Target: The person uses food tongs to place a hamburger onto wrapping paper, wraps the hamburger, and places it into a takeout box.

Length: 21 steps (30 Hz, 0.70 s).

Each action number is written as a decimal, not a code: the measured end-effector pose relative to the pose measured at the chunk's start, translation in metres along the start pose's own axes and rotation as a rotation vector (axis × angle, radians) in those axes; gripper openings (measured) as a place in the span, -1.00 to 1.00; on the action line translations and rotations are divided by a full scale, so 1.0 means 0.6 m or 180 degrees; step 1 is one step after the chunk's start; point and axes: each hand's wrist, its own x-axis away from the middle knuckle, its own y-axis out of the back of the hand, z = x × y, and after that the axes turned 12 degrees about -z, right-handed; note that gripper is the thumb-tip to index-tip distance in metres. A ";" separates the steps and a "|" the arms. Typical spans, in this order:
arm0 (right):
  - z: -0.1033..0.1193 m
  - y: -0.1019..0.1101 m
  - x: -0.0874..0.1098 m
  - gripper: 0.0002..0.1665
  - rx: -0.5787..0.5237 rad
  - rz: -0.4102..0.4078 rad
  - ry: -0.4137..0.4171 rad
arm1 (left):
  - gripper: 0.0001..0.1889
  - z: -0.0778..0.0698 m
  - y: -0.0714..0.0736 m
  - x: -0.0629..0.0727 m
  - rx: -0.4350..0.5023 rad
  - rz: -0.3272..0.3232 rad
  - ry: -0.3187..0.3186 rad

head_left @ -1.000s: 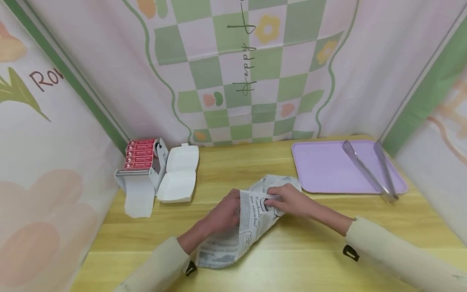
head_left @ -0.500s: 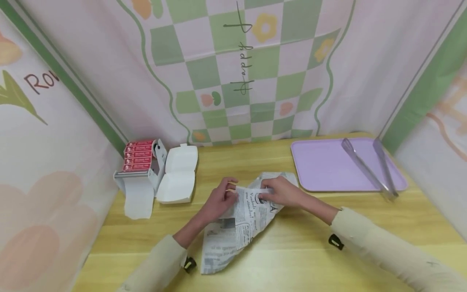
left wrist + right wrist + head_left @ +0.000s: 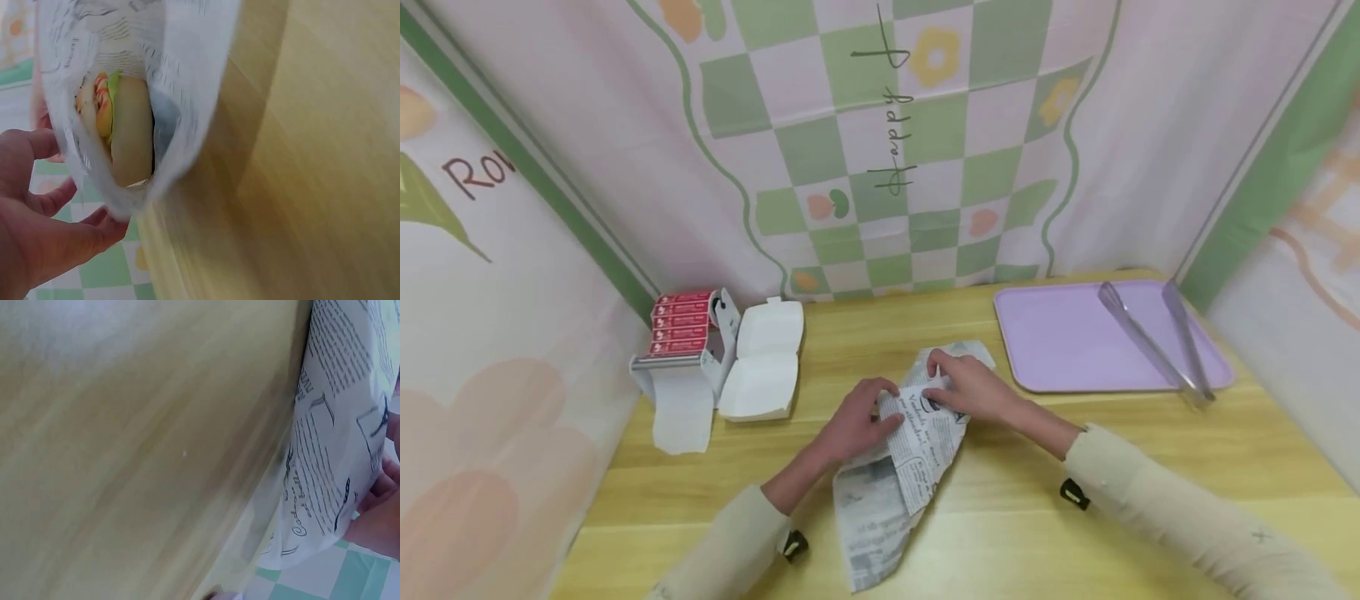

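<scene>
A wood-grain table (image 3: pixel 1015 525) backs onto printed fabric (image 3: pixel 887 167) — red-label dispenser (image 3: pixel 683 329) and white box (image 3: pixel 758 387) at ten o'clock, lilac tray (image 3: pixel 1052 350) at two. The left hand (image 3: pixel 852 422), fingers parted, touches the paper wrap (image 3: pixel 917 454) at its four o'clock — sandwich (image 3: pixel 132 131) inside; the right hand (image 3: pixel 976 388) pinches the wrap, toward seven.

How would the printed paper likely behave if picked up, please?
The printed paper is probably floppy, since it folds and curves around the sandwich. It may let the sandwich slide out if tipped, as one end gapes open.
</scene>
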 end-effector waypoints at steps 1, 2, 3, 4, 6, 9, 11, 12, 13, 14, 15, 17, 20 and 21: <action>0.002 -0.002 -0.001 -0.68 0.0001 -0.0050 0.0022 | -0.66 0.001 0.001 0.000 0.0056 -0.0006 0.0016; 0.003 -0.004 -0.002 -0.69 0.0008 -0.0098 0.0057 | -0.65 0.002 0.001 -0.001 0.0104 -0.0004 0.0026; 0.005 -0.006 -0.004 -0.71 0.0004 -0.0146 0.0117 | -0.64 0.002 0.001 -0.001 0.0135 0.0009 0.0037; 0.006 -0.009 -0.006 -0.73 0.0005 -0.0191 0.0192 | -0.63 0.003 0.000 -0.001 0.0154 0.0027 0.0052; 0.007 -0.015 -0.012 -0.78 0.0015 -0.0243 0.0335 | -0.61 0.004 -0.003 0.000 0.0101 0.0059 0.0031; 0.007 -0.024 -0.018 -0.85 -0.0001 -0.0293 0.0483 | -0.58 0.003 -0.009 0.001 -0.0025 0.0097 0.0034; 0.004 -0.030 -0.021 -0.88 0.0023 -0.0391 0.0546 | -0.56 0.001 -0.011 0.002 -0.0145 0.0069 0.0005; 0.004 -0.031 -0.022 -0.88 0.0034 -0.0471 0.0569 | -0.56 0.000 -0.012 0.002 -0.0198 0.0045 -0.0004; 0.003 -0.031 -0.021 -0.89 0.0062 -0.0578 0.0584 | -0.56 -0.001 -0.012 0.003 -0.0229 0.0018 -0.0017; 0.002 -0.031 -0.019 -0.88 0.0097 -0.0705 0.0613 | -0.57 -0.002 -0.012 0.004 -0.0256 0.0002 -0.0014; 0.001 -0.029 -0.016 -0.86 0.0122 -0.0843 0.0631 | -0.57 -0.003 -0.013 0.004 -0.0273 -0.0007 -0.0002; 0.003 -0.019 -0.001 -0.83 0.0181 -0.1127 0.0664 | -0.57 -0.004 -0.014 0.007 -0.0249 -0.0002 0.0048; 0.016 0.000 0.038 -0.80 0.0382 -0.1233 0.0646 | -0.52 -0.007 -0.015 0.011 -0.0185 0.0017 0.0129; 0.022 0.006 0.053 -0.78 0.0415 -0.1171 0.0653 | -0.50 -0.008 -0.015 0.012 -0.0185 0.0015 0.0144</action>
